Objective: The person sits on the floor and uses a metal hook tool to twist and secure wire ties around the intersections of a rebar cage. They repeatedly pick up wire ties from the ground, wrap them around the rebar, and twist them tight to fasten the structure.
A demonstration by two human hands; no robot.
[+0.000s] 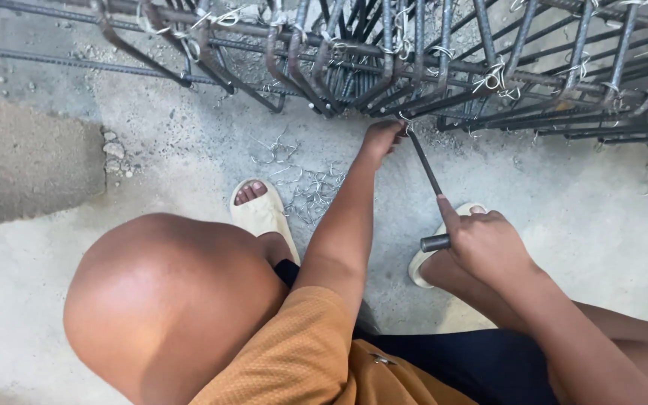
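Head view: a rebar cage (489, 67) of dark ribbed steel bars, bound at its crossings with pale wire ties, lies along the far edge of the concrete floor (601, 217), with loose tie wire offcuts (301, 180) scattered on the floor just before it and a sandalled foot beside them. The left hand (381, 139) is closed at the cage's lower bar, fingers pinched at a tie point, what they hold too small to tell. The right hand (485, 244) is closed around the handle of a dark metal tying hook (427, 180), forefinger laid along its shaft, its tip at the same tie beside the left hand.
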